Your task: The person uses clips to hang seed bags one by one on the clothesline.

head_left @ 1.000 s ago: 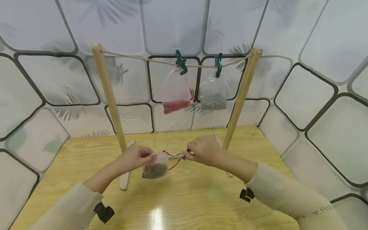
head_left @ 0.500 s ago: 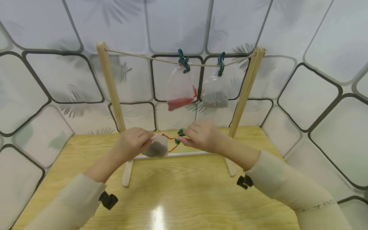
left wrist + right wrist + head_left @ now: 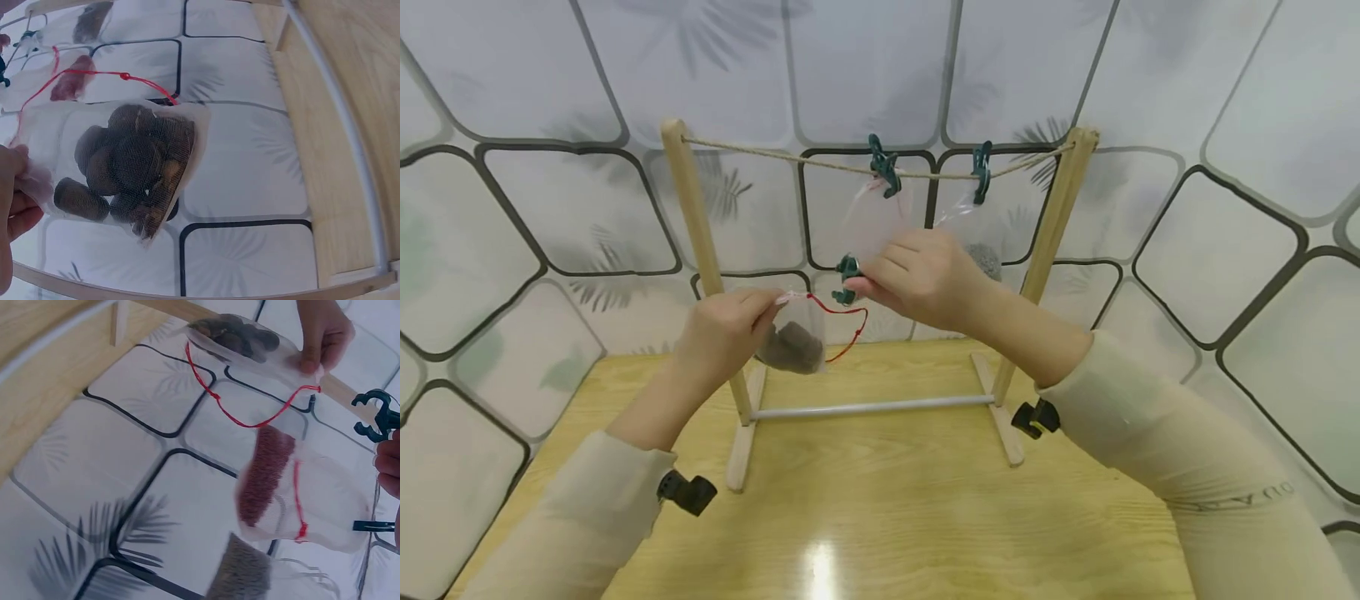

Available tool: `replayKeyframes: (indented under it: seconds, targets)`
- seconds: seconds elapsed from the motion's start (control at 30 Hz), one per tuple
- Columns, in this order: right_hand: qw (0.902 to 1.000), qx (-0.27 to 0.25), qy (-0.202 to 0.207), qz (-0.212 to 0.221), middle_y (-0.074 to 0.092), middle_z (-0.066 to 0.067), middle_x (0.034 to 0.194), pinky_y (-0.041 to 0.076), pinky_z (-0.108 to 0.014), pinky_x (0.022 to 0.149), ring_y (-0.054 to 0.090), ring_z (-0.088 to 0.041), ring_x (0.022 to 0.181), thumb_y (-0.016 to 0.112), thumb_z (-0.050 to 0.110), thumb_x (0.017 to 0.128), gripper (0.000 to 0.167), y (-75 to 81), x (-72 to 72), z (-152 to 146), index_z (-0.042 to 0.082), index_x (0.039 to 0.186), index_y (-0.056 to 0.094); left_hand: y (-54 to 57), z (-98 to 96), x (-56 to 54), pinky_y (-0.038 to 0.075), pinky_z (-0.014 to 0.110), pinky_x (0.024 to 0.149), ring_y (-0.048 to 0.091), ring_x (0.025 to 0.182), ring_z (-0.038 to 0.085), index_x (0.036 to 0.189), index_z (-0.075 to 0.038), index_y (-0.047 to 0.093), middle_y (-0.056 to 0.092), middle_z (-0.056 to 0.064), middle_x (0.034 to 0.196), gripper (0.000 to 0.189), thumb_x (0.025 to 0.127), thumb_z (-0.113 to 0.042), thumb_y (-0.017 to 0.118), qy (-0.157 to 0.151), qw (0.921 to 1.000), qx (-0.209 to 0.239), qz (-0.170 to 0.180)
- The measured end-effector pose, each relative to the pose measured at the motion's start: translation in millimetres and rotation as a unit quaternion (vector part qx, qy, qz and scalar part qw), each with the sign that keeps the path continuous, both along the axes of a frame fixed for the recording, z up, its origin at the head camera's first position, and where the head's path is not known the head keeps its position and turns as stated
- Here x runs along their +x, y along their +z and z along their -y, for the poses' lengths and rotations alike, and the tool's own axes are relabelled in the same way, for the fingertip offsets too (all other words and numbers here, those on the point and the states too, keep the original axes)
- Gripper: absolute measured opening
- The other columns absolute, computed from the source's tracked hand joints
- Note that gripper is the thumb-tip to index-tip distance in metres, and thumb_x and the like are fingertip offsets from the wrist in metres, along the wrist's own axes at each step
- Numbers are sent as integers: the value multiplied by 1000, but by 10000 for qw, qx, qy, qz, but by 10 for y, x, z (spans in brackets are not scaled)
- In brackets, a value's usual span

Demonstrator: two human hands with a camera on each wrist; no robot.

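My left hand (image 3: 726,329) pinches the gathered top of a sheer mesh drawstring bag (image 3: 796,346), which hangs below the fingers. Dark brown rounded lumps (image 3: 128,156) fill its bottom, and a red drawstring (image 3: 215,397) loops loosely off it. My right hand (image 3: 928,275) holds a dark green spring clip (image 3: 847,279) between thumb and fingers, in front of the hanging bags. In the right wrist view that clip's mouth is spread, with nothing in it. Clip and held bag are apart, both below the rope (image 3: 775,153).
The rope runs between two wooden posts (image 3: 696,217) joined low by a white rod (image 3: 872,407). Green clips (image 3: 886,167) hold a bag with red contents (image 3: 269,478) and one with grey grains (image 3: 240,572). A wooden table (image 3: 880,500) lies underneath; a patterned wall stands behind.
Both hands have risen from near the tabletop towards the rope, carrying the bag and the clip. The clip has moved away from the bag's red drawstring, and the right hand now covers part of the hanging bags.
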State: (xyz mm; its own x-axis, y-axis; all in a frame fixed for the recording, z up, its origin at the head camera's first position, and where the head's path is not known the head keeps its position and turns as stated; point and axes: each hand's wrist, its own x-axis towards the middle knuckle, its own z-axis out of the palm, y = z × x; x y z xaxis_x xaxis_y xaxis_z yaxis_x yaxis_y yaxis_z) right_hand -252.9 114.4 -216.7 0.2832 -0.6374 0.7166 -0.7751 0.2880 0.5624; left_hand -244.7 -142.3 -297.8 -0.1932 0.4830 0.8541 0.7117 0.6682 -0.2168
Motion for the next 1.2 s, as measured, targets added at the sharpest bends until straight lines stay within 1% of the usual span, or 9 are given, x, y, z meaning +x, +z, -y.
replayKeyframes:
  seconds: [0.27, 0.47, 0.67, 0.77, 0.83, 0.93, 1.07, 1.13, 1.2]
  targets:
    - [9998, 111, 10, -134, 62, -7, 60, 49, -30, 50, 59, -20, 56, 54, 25, 97, 35, 359, -68, 133, 1, 72, 59, 264, -57, -206, 48, 41, 47, 62, 56, 30, 86, 1, 67, 66, 14, 71, 14, 89, -12, 65, 705, 9955, 119, 629]
    - [9996, 95, -256, -83, 68, -9, 68, 51, -34, 52, 62, -22, 58, 69, 15, 87, 20, 603, -106, 217, -1, 75, 64, 481, -154, -294, 43, 45, 46, 58, 54, 34, 80, 1, 63, 62, 15, 66, 23, 93, -19, 61, 1152, 9889, 534, 767]
    - [9964, 150, -827, 97, 67, -11, 67, 52, -34, 54, 64, -24, 60, 62, 18, 92, 24, 782, -162, 263, -2, 79, 64, 622, -200, -353, 45, 46, 50, 57, 52, 32, 86, 2, 67, 67, 16, 71, 22, 92, -19, 63, 1253, 9810, 948, 1139]
    - [9932, 279, -1106, 237, 63, -13, 63, 50, -34, 51, 61, -26, 57, 59, 20, 94, 27, 838, -187, 286, -3, 80, 63, 654, -211, -382, 46, 42, 53, 57, 55, 28, 90, 3, 69, 68, 15, 73, 22, 92, -18, 63, 1200, 9752, 1170, 1447]
    - [9893, 393, -1323, 470, 61, -13, 63, 49, -35, 50, 59, -26, 56, 57, 21, 95, 28, 888, -188, 303, -3, 81, 63, 683, -220, -394, 46, 39, 55, 58, 56, 27, 92, 4, 69, 68, 16, 72, 23, 92, -18, 62, 1124, 9734, 1319, 1496]
    - [9747, 662, -1743, 1230, 60, -14, 64, 50, -35, 55, 55, -26, 55, 52, 22, 98, 31, 999, -188, 331, -4, 85, 64, 763, -236, -399, 47, 39, 57, 59, 58, 28, 92, 6, 68, 67, 17, 72, 25, 93, -18, 62, 964, 9756, 1500, 1281]
    - [9404, 871, -2338, 2310, 52, -10, 63, 43, -30, 63, 45, -21, 56, 48, 25, 99, 35, 1143, -241, 363, -3, 84, 63, 880, -258, -401, 48, 41, 58, 61, 60, 30, 91, 7, 68, 67, 19, 72, 26, 92, -18, 63, 818, 9801, 1555, 922]
    - [9262, 890, -2519, 2660, 50, -7, 63, 37, -27, 62, 41, -18, 56, 49, 26, 99, 35, 1181, -288, 376, -1, 81, 62, 914, -268, -403, 48, 41, 59, 61, 61, 31, 91, 6, 68, 68, 19, 73, 25, 92, -18, 63, 774, 9802, 1578, 911]
    - [9188, 894, -2582, 2850, 50, -5, 64, 33, -25, 60, 40, -15, 56, 50, 27, 98, 35, 1191, -335, 391, 1, 79, 62, 936, -277, -401, 48, 42, 59, 62, 61, 31, 91, 6, 68, 68, 19, 73, 25, 92, -19, 63, 768, 9800, 1581, 933]
